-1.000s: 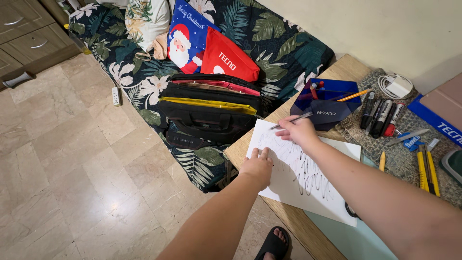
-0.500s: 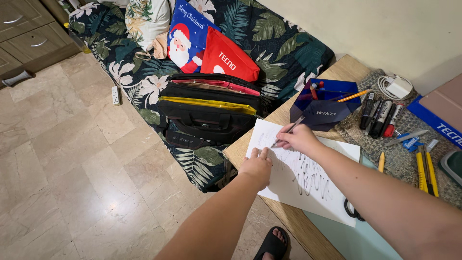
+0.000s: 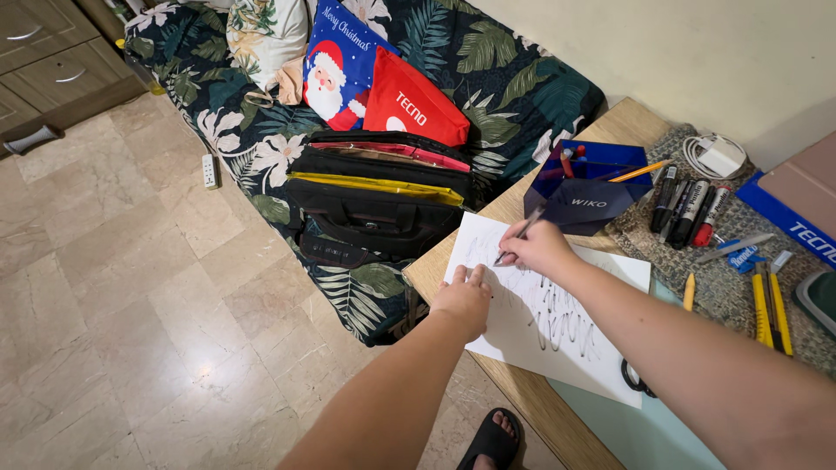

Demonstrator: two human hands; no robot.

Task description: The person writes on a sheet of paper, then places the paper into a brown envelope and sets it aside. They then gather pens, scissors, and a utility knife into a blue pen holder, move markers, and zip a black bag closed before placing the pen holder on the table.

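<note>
Right hand [image 3: 538,248] pinched on pencil [image 3: 520,235], tip apparently on sheet [image 3: 557,348]. Left hand [image 3: 466,298] spread flat, pressed on sheet near tip. Sheet best kept pinned, strokes kept short.

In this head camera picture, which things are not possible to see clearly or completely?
- Scissors: head view, mostly hidden under the white paper and the right forearm.
- Pencil: its upper end runs into the right hand, so the grip is hidden.
- Paper under the left hand: covered by the palm.
- Sandalled foot: cut off by the bottom edge.
- Grey tray: cut off by the right edge.
</note>
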